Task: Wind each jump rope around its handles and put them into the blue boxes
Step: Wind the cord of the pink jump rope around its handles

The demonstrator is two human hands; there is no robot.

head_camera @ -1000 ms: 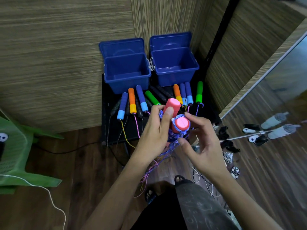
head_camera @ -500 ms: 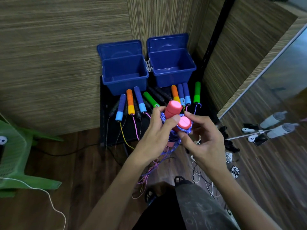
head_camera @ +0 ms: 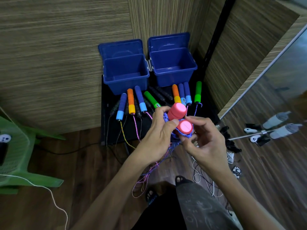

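Two pink handles point(head_camera: 180, 118) of one jump rope stand side by side in front of me, their blue-purple cord point(head_camera: 167, 150) wound round them and trailing down. My left hand point(head_camera: 157, 136) grips the handles, thumb across them. My right hand point(head_camera: 204, 141) pinches the cord just below the nearer handle. Two open blue boxes stand side by side on a black stand point(head_camera: 106, 130), the left box point(head_camera: 126, 75) and the right box point(head_camera: 172, 65), both with nothing visible inside. Several other rope handles point(head_camera: 131, 102) in blue, orange, green and black lie in front of the boxes.
Wood-grain walls close in behind and to the right. A green plastic chair point(head_camera: 20, 151) stands at the left with a white cable point(head_camera: 54, 201) on the floor. A mirror point(head_camera: 279, 100) leans at the right; cords and small items point(head_camera: 232, 156) litter the floor below it.
The pink handles have tilted so their ends face me more. My right hand has shifted in under the nearer handle, drawing the cord round.
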